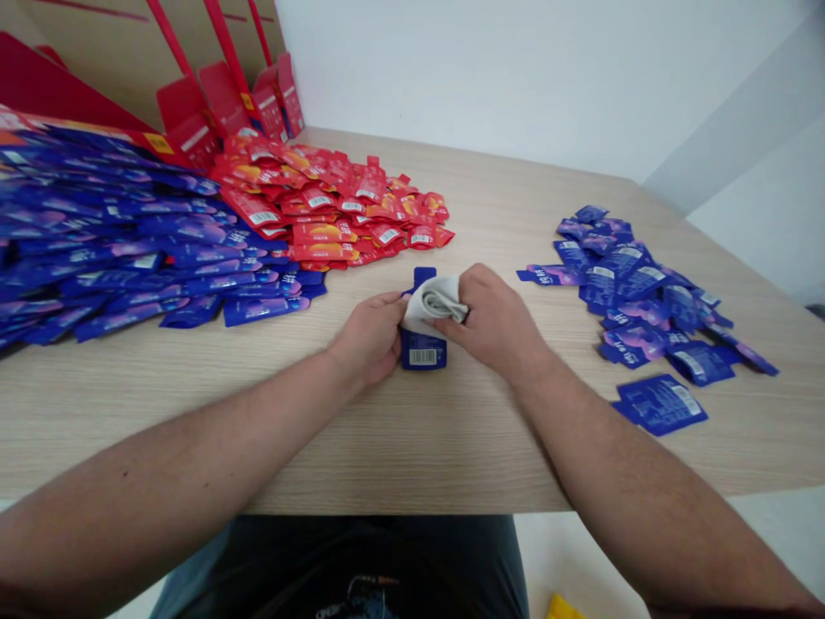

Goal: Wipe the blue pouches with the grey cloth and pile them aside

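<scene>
A small blue sachet [424, 351] with a white barcode label stands out in front of me at the middle of the table, its spout end pointing away. My left hand [375, 337] grips its left edge between thumb and fingers. In my right hand [493, 314] is a folded whitish cloth [433, 303], pressed against the sachet's face and covering its middle. The fingers of my right hand are closed round the cloth's right end.
A large pile of blue sachets [148, 249] lies at the left, beside a heap of red sachets [348, 206]. More blue sachets [635, 284] are scattered at the right. Red cardboard boxes [225, 99] stand at the back left on the wooden table [412, 447].
</scene>
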`<action>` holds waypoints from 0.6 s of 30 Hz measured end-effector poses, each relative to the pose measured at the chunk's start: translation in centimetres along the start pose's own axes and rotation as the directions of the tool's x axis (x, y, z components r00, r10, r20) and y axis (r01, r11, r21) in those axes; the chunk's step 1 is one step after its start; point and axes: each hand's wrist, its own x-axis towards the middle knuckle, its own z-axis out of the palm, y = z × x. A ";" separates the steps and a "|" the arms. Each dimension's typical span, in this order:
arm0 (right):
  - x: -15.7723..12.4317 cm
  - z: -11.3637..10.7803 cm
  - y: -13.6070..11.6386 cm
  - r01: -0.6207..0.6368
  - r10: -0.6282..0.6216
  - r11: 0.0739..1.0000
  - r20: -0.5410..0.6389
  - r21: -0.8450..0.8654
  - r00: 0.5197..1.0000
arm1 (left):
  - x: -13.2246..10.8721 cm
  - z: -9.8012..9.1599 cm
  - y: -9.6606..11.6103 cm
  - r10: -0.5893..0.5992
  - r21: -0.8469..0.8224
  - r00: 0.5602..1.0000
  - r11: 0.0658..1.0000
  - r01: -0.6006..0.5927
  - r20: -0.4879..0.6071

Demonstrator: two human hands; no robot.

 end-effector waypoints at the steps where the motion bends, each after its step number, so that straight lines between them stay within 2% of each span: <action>1: 0.1 0.1 0.8 -0.048 0.046 0.999 -0.087 -0.013 0.995 | -0.1 0.0 -0.2 -0.016 0.010 1.000 1.000 0.016 -0.011; 4: 0.5 0.4 3.5 -0.182 0.172 0.983 -0.292 -0.006 0.941 | -0.4 0.0 -0.5 -0.072 0.075 0.997 0.995 0.072 -0.001; 6: 0.7 0.6 5.0 -0.254 0.249 0.967 -0.339 0.030 0.907 | -0.6 -0.2 -0.2 -0.071 0.119 0.995 0.991 0.063 0.066; 9: 0.9 0.9 6.0 -0.290 0.296 0.955 -0.313 0.065 0.902 | -0.6 -0.8 1.5 0.073 0.175 0.989 0.980 -0.096 0.131; 12: 0.7 1.1 5.8 -0.277 0.281 0.960 -0.264 0.052 0.923 | -0.5 -2.3 5.2 0.290 0.307 0.947 0.897 -0.320 0.140; 14: 0.6 1.1 5.5 -0.274 0.276 0.961 -0.254 0.044 0.927 | -0.8 -3.9 8.5 0.414 0.481 0.904 0.774 -0.411 0.107; 15: 0.6 1.2 5.4 -0.274 0.276 0.961 -0.252 0.044 0.928 | -1.0 -4.9 10.2 0.490 0.603 0.866 0.663 -0.443 0.097; 18: 0.6 1.5 5.5 -0.280 0.284 0.959 -0.238 0.049 0.929 | -1.8 -8.5 15.0 0.690 0.865 0.701 0.226 -0.447 0.182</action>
